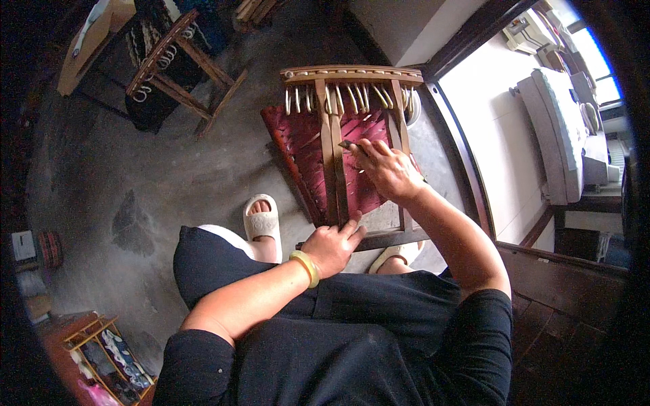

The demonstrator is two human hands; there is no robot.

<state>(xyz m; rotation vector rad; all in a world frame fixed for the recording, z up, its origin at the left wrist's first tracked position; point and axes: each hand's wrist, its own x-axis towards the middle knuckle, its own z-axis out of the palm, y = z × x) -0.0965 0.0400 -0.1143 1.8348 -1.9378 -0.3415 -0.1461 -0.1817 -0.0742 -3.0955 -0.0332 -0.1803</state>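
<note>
the wooden frame (352, 70) stood just ahead of the person's lap, its row of pale hooks (353, 99) above a dark red sheet (298, 152). the right hand (387, 168) was curled in at the middle — its fingers seemed closed on a small brownish piece (346, 145), tip out beside the brown middle strips (330, 162). the left hand (330, 249) lay near their lower end, fingers stretched; whether it pinched anything, i could not tell. doing this well probably took a steady left hand, short measured movements from the right — hurried pressure might have skewed the strips.
</note>
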